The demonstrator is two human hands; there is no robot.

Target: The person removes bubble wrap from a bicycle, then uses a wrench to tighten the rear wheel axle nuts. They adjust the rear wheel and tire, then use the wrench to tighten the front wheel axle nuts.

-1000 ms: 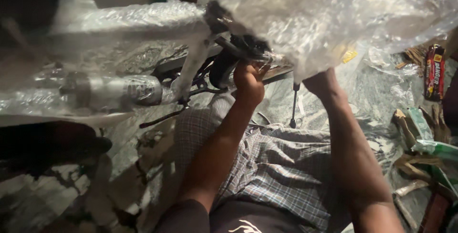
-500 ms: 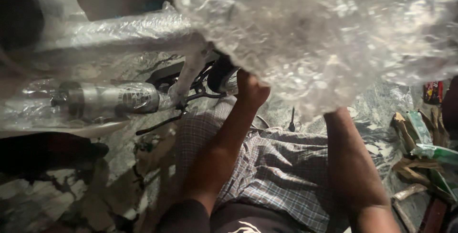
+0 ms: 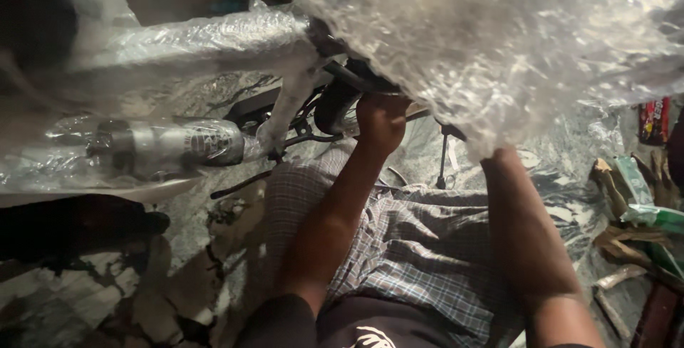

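A bicycle frame wrapped in clear plastic [image 3: 192, 42] lies across the upper left. Its silver tube [image 3: 164, 145] sits below that, also under plastic. My left hand [image 3: 381, 121] is closed around a black bicycle part [image 3: 335, 102] at the edge of a large bubble wrap sheet [image 3: 499, 42]. That sheet fills the upper right. My right forearm [image 3: 516, 227] reaches up under the sheet. The right hand itself is hidden behind the bubble wrap from the wrist up. My checked shorts [image 3: 420, 248] fill the lower middle.
A speckled stone floor [image 3: 570, 177] lies beneath. Torn cardboard scraps and green packaging [image 3: 641, 205] are piled at the right edge, with a red wrapper [image 3: 652, 120] above them. A thin black stand [image 3: 443, 159] rises between my arms. A dark shape [image 3: 71, 230] sits at the left.
The bubble wrap sheet has come down and toward me and now covers my right hand, which showed a second ago. My left hand has stayed on the black part.
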